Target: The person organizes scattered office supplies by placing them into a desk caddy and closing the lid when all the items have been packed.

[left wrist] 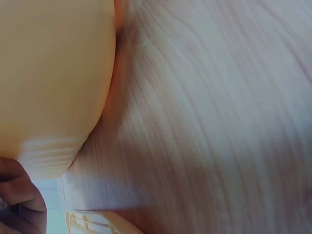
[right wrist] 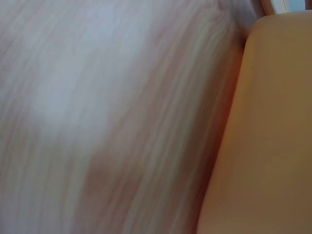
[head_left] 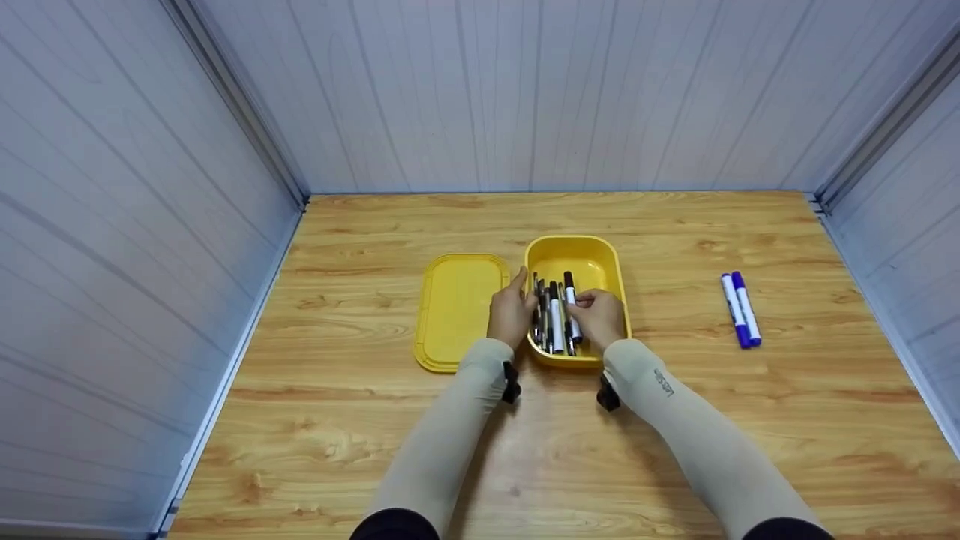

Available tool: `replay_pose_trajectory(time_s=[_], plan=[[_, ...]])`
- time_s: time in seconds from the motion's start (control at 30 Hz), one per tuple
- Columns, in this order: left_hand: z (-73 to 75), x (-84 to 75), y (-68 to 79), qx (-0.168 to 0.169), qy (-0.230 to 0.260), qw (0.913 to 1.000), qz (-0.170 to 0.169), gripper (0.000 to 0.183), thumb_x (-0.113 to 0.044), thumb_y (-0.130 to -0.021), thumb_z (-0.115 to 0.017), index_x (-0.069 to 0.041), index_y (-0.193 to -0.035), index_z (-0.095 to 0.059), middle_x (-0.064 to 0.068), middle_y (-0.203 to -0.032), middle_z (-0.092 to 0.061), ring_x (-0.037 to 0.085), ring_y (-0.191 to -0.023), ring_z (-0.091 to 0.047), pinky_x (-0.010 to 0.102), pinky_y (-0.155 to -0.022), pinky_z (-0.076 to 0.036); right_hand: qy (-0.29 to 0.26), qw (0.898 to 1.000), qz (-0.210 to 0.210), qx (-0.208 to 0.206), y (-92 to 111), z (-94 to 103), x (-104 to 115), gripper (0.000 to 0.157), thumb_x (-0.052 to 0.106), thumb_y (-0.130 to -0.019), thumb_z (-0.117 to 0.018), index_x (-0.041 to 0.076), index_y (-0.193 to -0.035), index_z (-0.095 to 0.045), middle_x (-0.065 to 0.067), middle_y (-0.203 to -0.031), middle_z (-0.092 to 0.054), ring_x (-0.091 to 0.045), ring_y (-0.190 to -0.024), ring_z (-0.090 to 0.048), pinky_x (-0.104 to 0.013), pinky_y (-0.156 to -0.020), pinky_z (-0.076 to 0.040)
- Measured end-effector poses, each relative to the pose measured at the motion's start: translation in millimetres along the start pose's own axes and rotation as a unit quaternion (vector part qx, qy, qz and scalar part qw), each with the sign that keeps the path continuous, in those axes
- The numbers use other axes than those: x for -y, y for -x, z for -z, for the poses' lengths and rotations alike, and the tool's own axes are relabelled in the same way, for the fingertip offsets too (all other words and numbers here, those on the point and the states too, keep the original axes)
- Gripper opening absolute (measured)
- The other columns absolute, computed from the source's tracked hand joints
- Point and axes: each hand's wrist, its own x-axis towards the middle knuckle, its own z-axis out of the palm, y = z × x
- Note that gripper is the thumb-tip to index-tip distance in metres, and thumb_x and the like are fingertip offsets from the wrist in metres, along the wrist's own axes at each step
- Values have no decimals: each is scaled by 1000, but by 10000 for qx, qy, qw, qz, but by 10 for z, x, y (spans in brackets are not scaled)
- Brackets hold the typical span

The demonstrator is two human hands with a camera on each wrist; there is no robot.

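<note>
A yellow plastic box [head_left: 571,246] stands on the table, with several pens and white markers lying lengthwise inside it. My left hand [head_left: 510,313] holds the box's left side, its thumb at the rim beside the pens and its fingers along the outer wall. In the left wrist view, some of its fingers [left wrist: 22,200] show next to the box wall [left wrist: 53,87]. Reaching over the right part of the box, my right hand [head_left: 601,319] pinches a black-capped white marker [head_left: 570,291]. Next to that one lies another black-capped marker [head_left: 556,319]. The right wrist view shows the box wall [right wrist: 273,122], with the hand hidden.
Left of the box, a yellow lid [head_left: 459,307] lies flat on the table [head_left: 337,420]. Two white markers with blue-purple caps [head_left: 742,309] lie side by side at the right. White panels [head_left: 495,97] enclose the table at the back and both sides.
</note>
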Motion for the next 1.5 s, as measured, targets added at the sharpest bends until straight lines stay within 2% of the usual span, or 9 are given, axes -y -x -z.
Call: replay_pose_trajectory(time_s=[0.13,0.3,0.5,0.63,0.83,0.97,1.13,1.3,1.5], plan=[[-2,-1,5,64,85,9999,50,56,-10,-94,-57,-7,-148,-45,2,-64,-51,14,-59,-46,30,-63,-46,151,9998,-74,101,4,5,-11,26,14,-82,-74,-2,-103,-72,-12,-93,-70,-19,-82,-62,-30,-75,-51],[-12,-7,6,51,41,10000,47,55,-11,-94,-57,-8,-148,-45,13,-77,-64,18,-68,-53,33,-72,-50,195,9996,-67,183,13,19,-18,27,14,-83,-74,-2,-104,-72,-13,-93,-69,-19,-80,-61,-31,-75,-52],[-8,-18,-7,129,65,9999,10,55,-12,-96,-55,-7,-149,-43,1,-62,-49,13,-58,-44,29,-60,-43,284,9991,-87,316,18,41,-18,28,15,-84,-73,0,-107,-70,-12,-95,-68,-21,-82,-61,-32,-76,-53],[-6,-23,-10,137,87,9999,8,55,-12,-96,-55,-8,-149,-43,-5,-60,-42,10,-55,-40,25,-56,-39,381,9983,-103,418,17,51,-7,27,16,-84,-73,2,-107,-69,-12,-98,-67,-23,-86,-62,-35,-78,-53],[-2,-32,-16,100,-24,9999,-90,55,-11,-94,-55,-7,-148,-44,-5,-61,-41,10,-55,-38,25,-57,-37,637,9975,150,282,3,42,-9,29,17,-83,-70,0,-107,-68,-15,-98,-69,-25,-86,-64,-37,-78,-53],[5,-38,-20,88,-73,9998,-135,55,-11,-94,-56,-7,-148,-45,-5,-61,-43,11,-57,-40,27,-60,-41,713,9969,276,166,0,37,10,33,18,-85,-68,0,-112,-67,-15,-98,-69,-25,-86,-64,-38,-78,-53],[13,-30,-20,139,-81,9998,-73,55,-12,-94,-56,-9,-148,-45,-3,-63,-46,12,-59,-44,30,-65,-46,769,9941,769,-44,-5,71,92,34,16,-86,-67,0,-116,-67,-13,-95,-67,-25,-85,-62,-38,-79,-50],[22,-11,-16,167,-137,9998,-36,54,-12,-96,-55,-9,-149,-44,-4,-61,-44,10,-56,-41,27,-60,-42,585,9892,1310,-305,-80,255,204,31,15,-88,-64,-1,-115,-68,-13,-97,-64,-26,-84,-57,-37,-75,-48],[25,1,-6,185,-90,9998,-17,55,-12,-96,-56,-10,-149,-43,-5,-59,-40,10,-53,-36,26,-58,-40,589,9849,1406,-823,-324,744,158,31,14,-89,-60,-2,-115,-66,-16,-102,-62,-29,-91,-58,-39,-80,-48]])
